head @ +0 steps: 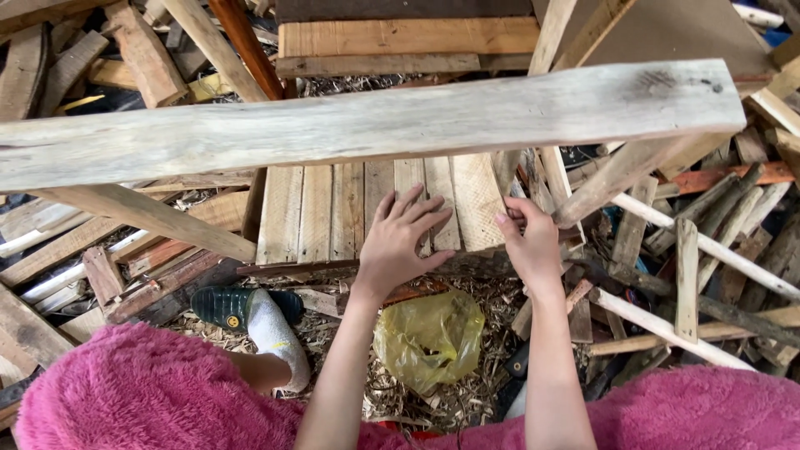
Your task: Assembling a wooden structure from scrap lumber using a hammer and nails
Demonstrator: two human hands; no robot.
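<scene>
A panel of pale wooden slats [333, 212] lies flat in front of me on the littered ground. My left hand [398, 242] rests open on its near edge, fingers spread over the slats. My right hand [527, 242] is at the panel's right edge, fingers curled and pinching the end of a thin wood piece there. A long weathered plank [350, 125] crosses the view above both hands, partly hiding the far end of the panel.
Scrap planks and sticks [692, 250] are piled all around. A crumpled yellow plastic bag [429, 337] lies on wood shavings between my arms. A foot in a white sock and dark green sandal [250, 312] is at the left. Pink fuzzy clothing [125, 392] fills the bottom.
</scene>
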